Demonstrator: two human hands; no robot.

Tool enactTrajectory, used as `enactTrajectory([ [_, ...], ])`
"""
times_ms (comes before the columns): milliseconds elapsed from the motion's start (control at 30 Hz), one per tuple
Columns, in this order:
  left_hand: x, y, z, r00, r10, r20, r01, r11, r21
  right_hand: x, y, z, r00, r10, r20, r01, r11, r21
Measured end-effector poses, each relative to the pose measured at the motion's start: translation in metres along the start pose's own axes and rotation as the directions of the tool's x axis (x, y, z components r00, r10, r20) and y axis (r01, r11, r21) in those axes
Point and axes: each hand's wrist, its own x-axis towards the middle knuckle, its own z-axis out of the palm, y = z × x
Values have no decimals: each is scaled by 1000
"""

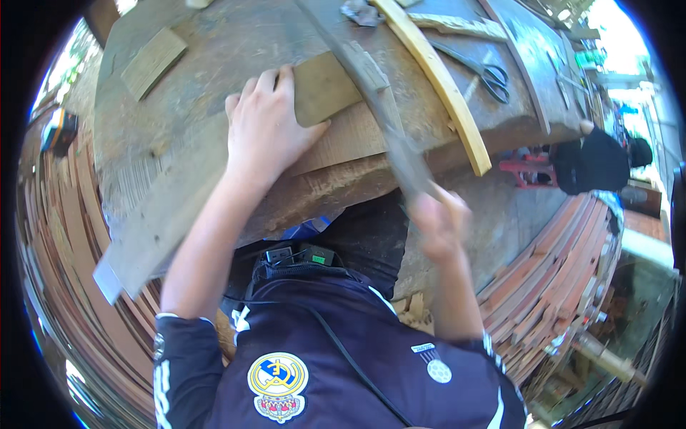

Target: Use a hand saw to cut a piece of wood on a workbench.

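A greyish-brown wooden board (pixel 325 86) lies slantwise over the bench top, its long left end reaching past the near edge. My left hand (pixel 268 129) is clamped across it, fingertips toward the far edge and thumb toward the near one. Smeared by motion, my right hand (pixel 439 218) is closed around the near end of a handsaw (pixel 389 125). Its long grey blade runs up and away across the board's right end; the teeth are too blurred to make out. Under the board, a paler plank (pixel 339 146) rests on the bench.
The worn wooden bench (pixel 214 53) carries a small board (pixel 153 63), a curved yellowish strip (pixel 436 79), black-handled scissors (pixel 493 80) and a thin brown strip (pixel 518 64). Long timber strips are stacked at left (pixel 75 214) and right (pixel 547 268). A red plastic stool (pixel 529 170) stands beyond.
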Motion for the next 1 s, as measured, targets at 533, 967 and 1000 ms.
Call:
enactTrajectory([
  [533, 0, -9, 0, 996, 7, -89, -3, 999, 48, -5, 16, -28, 769, 538, 344, -578, 816, 15],
  [967, 3, -22, 4, 995, -65, -78, 63, 998, -25, -19, 17, -88, 811, 322, 488, -584, 484, 651],
  [1000, 1, -22, 10, 990, 11, -142, -15, 1000, -23, -30, 16, -97, 818, 309, 484, -574, 484, 661],
])
